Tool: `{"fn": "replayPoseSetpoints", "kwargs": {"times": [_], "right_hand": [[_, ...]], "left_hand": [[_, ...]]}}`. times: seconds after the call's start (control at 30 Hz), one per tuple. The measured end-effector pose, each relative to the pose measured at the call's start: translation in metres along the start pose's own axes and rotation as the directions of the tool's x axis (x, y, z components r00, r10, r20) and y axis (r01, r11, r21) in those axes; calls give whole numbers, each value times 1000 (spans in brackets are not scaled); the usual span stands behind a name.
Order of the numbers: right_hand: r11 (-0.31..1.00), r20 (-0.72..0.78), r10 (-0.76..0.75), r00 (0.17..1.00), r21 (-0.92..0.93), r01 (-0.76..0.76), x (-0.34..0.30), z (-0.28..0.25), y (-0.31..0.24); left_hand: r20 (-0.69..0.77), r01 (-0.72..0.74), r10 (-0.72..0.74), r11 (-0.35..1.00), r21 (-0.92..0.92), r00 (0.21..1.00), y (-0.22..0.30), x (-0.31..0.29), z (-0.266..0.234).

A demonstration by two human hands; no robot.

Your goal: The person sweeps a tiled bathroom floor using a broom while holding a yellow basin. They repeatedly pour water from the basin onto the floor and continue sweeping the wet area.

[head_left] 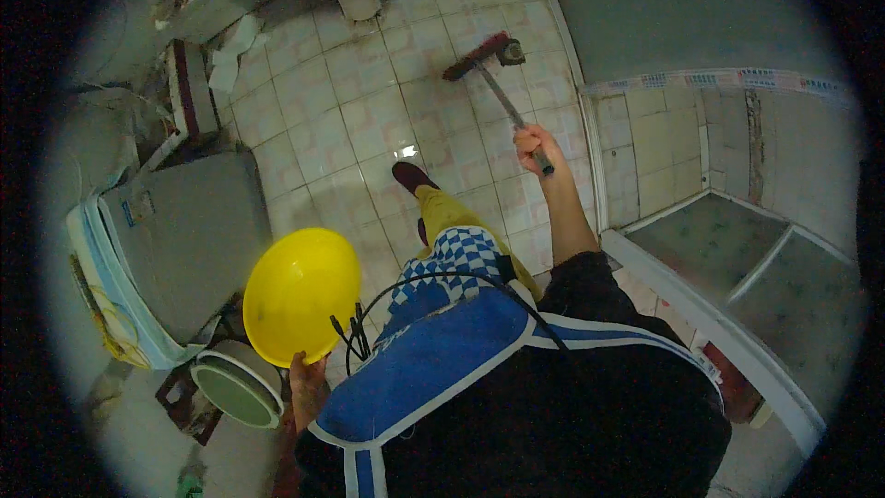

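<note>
A: What's in the yellow bowl (300,295)?
B: Nothing; the left hand (307,385) grips its rim, beside the washing machine (175,240).
A: And the right hand (535,148)?
B: Closed around one broom (489,74), its head on the tiled floor (359,120).

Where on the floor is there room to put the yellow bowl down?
The tiled floor is bare between the grey washing machine, the brush head and the person's shoe. It is crowded low on the left, where the left hand holds the yellow bowl above a round white lid. The right hand grips the brush handle.
</note>
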State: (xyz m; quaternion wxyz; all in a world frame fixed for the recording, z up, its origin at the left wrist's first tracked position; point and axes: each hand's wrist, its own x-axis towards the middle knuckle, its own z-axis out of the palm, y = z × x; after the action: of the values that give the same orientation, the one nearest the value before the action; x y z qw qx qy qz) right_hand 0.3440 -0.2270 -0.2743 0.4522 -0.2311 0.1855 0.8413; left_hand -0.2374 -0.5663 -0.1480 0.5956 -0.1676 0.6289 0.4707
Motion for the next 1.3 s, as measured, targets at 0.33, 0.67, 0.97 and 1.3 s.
{"fn": "replayPoseSetpoints", "kwargs": {"times": [0.33,0.67,0.97,1.3], "right_hand": [[722,-325,336,884,-514,-464,3,10,88],[520,-493,312,812,-627,-580,-19,19,-97],[-169,-529,-207,823,-809,-563,-20,87,-138],[-319,-354,-318,880,-833,-451,-47,65,-149]], "left_hand": [[-64,323,-329,942,-89,942,-24,-72,-10],[-25,417,-420,906,-73,907,-31,-97,54],[-136,246,-250,968,-48,959,-36,-17,24],[-123,317,-322,947,-56,939,-18,12,34]]}}
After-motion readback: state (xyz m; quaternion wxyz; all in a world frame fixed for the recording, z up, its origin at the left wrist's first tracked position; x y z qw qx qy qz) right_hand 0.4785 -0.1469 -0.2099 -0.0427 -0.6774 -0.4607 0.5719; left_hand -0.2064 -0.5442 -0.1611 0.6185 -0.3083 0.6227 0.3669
